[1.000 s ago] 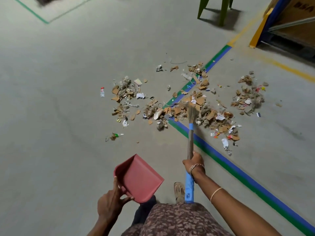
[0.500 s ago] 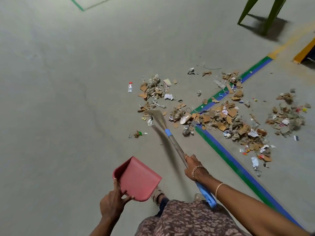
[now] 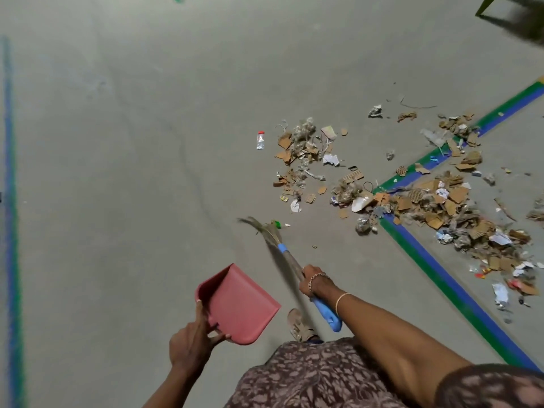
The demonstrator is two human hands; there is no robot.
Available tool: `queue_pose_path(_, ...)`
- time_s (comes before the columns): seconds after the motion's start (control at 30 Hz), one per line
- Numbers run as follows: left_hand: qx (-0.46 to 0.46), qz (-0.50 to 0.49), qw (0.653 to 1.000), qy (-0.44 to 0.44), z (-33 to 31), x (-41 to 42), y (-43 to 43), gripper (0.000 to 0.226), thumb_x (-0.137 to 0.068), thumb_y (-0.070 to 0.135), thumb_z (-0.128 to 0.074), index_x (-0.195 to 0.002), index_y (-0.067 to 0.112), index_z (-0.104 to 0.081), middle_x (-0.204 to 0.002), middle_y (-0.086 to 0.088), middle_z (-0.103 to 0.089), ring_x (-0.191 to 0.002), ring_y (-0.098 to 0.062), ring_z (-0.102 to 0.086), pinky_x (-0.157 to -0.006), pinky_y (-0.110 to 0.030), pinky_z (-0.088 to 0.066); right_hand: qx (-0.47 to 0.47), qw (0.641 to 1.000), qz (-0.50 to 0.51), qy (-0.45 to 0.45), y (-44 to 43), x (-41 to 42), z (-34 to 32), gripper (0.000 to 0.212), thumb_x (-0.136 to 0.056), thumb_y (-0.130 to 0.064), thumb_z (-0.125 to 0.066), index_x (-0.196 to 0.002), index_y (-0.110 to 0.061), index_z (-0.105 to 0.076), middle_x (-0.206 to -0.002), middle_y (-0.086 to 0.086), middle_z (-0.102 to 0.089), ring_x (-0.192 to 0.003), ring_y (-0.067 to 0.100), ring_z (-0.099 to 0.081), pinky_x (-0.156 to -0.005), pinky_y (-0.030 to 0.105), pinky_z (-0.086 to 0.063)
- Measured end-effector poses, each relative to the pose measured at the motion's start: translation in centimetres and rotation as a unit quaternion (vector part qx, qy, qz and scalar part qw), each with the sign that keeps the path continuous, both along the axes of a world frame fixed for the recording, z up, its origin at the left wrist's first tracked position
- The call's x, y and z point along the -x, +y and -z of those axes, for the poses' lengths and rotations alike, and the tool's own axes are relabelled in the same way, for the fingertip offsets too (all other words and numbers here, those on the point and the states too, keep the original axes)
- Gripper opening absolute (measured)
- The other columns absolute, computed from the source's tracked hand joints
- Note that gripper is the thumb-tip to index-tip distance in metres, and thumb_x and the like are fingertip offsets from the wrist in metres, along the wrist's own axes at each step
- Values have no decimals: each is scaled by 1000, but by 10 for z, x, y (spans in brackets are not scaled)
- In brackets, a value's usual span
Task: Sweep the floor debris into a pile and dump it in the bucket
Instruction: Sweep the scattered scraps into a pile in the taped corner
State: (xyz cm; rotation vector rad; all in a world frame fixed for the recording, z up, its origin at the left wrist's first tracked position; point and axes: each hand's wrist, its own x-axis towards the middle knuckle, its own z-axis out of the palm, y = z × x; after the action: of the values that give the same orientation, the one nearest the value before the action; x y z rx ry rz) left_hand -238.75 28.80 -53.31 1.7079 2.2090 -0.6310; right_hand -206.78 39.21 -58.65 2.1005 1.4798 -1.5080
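Head view shows you well short of a pile. Your right hand is wrapped round the broom partway up its shaft, above the blue grip. The bristles are down on the floor just beside a small green scrap, at the near-left fringe of the mess. Your left hand grips the red dustpan by its back edge, fingers curled over the rim. You hold it up in front of you, tilted, with nothing showing inside.

The debris lies scattered rather than gathered. The thickest drift of cardboard and paper straddles the green-and-blue tape line to your right. A looser cluster sits apart to its left, with a small red-capped tube just beyond it. More scraps trail along the tape, near and far, and some run off the right edge, so I cannot tell how far the mess reaches.

By my reading, the sweeping stage is early: the outliers need drawing in toward the main drift before the dustpan is of use. No bucket is in view, so the dump is all ahead of you.
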Motion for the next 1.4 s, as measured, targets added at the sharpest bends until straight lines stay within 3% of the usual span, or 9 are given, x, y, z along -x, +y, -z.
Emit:
queue_pose_path(0.2, -6, 3, 1000, 6, 9, 24, 22, 129, -58, 94, -53, -160, 25, -13, -93, -2, -75, -84, -29, -72, -56, -33, -39, 42, 972, 226, 49, 15, 11, 31, 31, -81, -3, -60, -111, -1, -55, -104, 21, -65, -58, 33, -65, -53, 42, -60)
queue_pose_path(0.47, 7, 47, 999, -19, 10, 15, 52, 128, -58, 95, -52, -159, 27, -14, -89, 1, -75, -82, -26, -73, -53, -31, -37, -40, 910, 411, 10, 23, -83, 7, 27, -84, 1, -55, -109, -6, -47, -106, 16, -56, -64, 40, -69, -37, 27, -49)
queue_pose_path(0.6, 13, 82, 996, -40, 18, -2, 72, 129, -58, 95, -52, -159, 26, -12, -90, -1, -75, -82, -28, -72, -55, -32, -38, -73, 901, 424, -53, 7, -136, -2, 28, -80, -4, -56, -109, -4, -56, -99, 18, -66, -56, 33, -70, -40, 24, -48)
queue_pose_path(0.73, 22, 107, 993, -55, 23, -27, 91, 125, -62, 90, -58, -159, 25, -13, -96, -2, -75, -88, -30, -71, -59, -34, -38, -113, 905, 400, -94, -23, -160, 0, 45, -65, -21, -60, -110, -16, -61, -81, 10, -69, -61, 31, -69, -59, 43, -61)
queue_pose_path(0.9, 27, 127, 989, -69, 28, -51, 114, 124, -63, 87, -62, -158, 24, -14, -96, -3, -75, -86, -31, -71, -58, -33, -38, -103, 896, 432, 24, -45, -162, -30, 69, -74, 8, -68, -139, -10, -52, -77, 16, -67, -41, 23, -60, -40, 27, -48)
queue_pose_path(1.03, 23, 136, 989, -62, 26, -63, 120, 124, -64, 87, -61, -159, 23, -15, -95, -2, -75, -86, -30, -71, -58, -33, -38, -26, 910, 403, 96, -58, -158, -30, 61, -74, 18, -65, -128, -9, -57, -54, 18, -58, -36, 24, -52, -39, 28, -46)
queue_pose_path(1.2, 22, 129, 991, -34, 10, -76, 114, 124, -66, 84, -62, -160, 20, -15, -95, -5, -75, -85, -32, -71, -57, -33, -36, 97, 919, 352, 150, -65, -140, -3, 48, -71, 19, -64, -115, 1, -58, -55, 20, -60, -34, 23, -52, -38, 28, -47)
queue_pose_path(1.33, 20, 98, 995, -21, -4, -84, 103, 125, -63, 85, -63, -160, 20, -17, -90, -6, -75, -80, -33, -71, -55, -33, -35, 139, 921, 328, 157, -52, -145, 29, 27, -48, 0, -71, -72, 13, -69, -58, 24, -63, -48, 30, -59, -60, 47, -58)
queue_pose_path(1.4, 24, 79, 997, -10, -8, -94, 94, 126, -61, 88, -60, -158, 20, -20, -89, -6, -75, -79, -33, -71, -54, -33, -36, 133, 910, 359, 161, -48, -155, 36, 27, -53, 4, -66, -77, 18, -64, -55, 23, -62, -41, 26, -56, -54, 42, -54)
